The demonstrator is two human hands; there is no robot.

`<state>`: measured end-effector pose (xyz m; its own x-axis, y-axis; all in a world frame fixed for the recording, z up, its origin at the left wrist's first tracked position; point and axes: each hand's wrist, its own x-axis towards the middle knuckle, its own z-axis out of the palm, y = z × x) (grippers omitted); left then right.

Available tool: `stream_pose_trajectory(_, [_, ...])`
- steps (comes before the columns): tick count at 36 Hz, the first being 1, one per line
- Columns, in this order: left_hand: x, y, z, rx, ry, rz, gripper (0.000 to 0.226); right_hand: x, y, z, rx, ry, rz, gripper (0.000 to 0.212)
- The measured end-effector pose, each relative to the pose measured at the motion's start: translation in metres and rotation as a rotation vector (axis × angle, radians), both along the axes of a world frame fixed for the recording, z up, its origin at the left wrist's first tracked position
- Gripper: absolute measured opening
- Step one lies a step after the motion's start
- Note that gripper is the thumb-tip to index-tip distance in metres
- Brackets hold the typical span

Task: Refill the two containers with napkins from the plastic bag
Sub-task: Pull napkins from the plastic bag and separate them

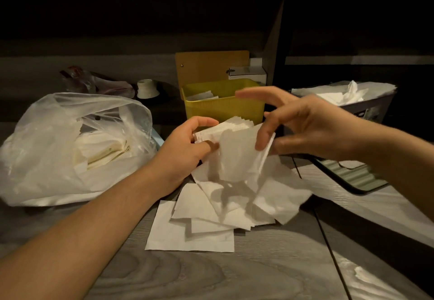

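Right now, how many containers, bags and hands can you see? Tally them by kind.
Containers: 2, yellow container and dark container
Plastic bags: 1, plastic bag
Hands: 2, left hand and right hand
Total: 5

Dim room — grey wood-grain table (234,276)

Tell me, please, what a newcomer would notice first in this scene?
Likely the two hands at centre: the left hand grips a stack of napkins while the right hand pinches one sheet. Below them loose napkins sprawl on the table. A plastic bag sits left, a yellow container behind.
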<state>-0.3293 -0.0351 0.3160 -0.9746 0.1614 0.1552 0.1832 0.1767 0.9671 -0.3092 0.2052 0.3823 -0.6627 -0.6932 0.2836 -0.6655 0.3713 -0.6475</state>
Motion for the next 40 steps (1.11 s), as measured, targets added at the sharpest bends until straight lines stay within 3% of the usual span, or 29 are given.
stream_pose_trajectory(7, [-0.001, -0.001, 0.0, 0.021, -0.023, -0.012, 0.037, 0.003, -0.003, 0.013, -0.464, -0.261, -0.007, 0.008])
stream_pose_trajectory(12, [0.002, 0.0, 0.001, 0.042, -0.041, -0.025, 0.036, 0.002, -0.01, 0.013, -0.675, -0.418, -0.106, 0.016])
stream_pose_trajectory(14, [0.003, 0.001, 0.002, 0.013, -0.017, -0.011, 0.035, 0.0, -0.012, 0.011, -0.671, -0.475, -0.153, 0.017])
stream_pose_trajectory(19, [0.0, 0.001, 0.002, 0.001, -0.018, 0.016, 0.034, -0.007, -0.013, -0.003, -0.403, -0.49, -0.328, 0.014])
stream_pose_trajectory(23, [-0.002, 0.001, -0.001, -0.015, 0.008, 0.019, 0.035, -0.011, -0.02, 0.004, -0.017, 0.004, -0.433, 0.028])
stream_pose_trajectory(27, [-0.005, 0.0, -0.003, 0.012, 0.031, 0.036, 0.034, -0.02, -0.035, 0.017, 0.306, 0.214, -0.28, 0.041])
stream_pose_trajectory(31, [-0.002, 0.001, -0.001, 0.025, 0.082, 0.069, 0.046, -0.031, -0.056, 0.018, 0.551, 0.26, -0.135, 0.07])
stream_pose_trajectory(33, [-0.004, 0.003, -0.001, 0.028, 0.09, 0.134, 0.038, -0.034, -0.066, 0.016, 0.662, 0.273, -0.108, 0.083])
stream_pose_trajectory(35, [-0.002, 0.005, 0.0, 0.157, 0.006, 0.154, 0.029, -0.035, -0.075, 0.01, 0.73, 0.337, -0.079, 0.086])
stream_pose_trajectory(37, [-0.002, 0.003, 0.0, 0.264, -0.05, 0.096, 0.035, -0.037, -0.08, 0.002, 0.717, 0.428, -0.074, 0.082])
stream_pose_trajectory(40, [0.001, -0.001, 0.0, 0.241, 0.006, -0.031, 0.037, -0.044, -0.081, -0.004, 0.646, 0.488, -0.09, 0.082])
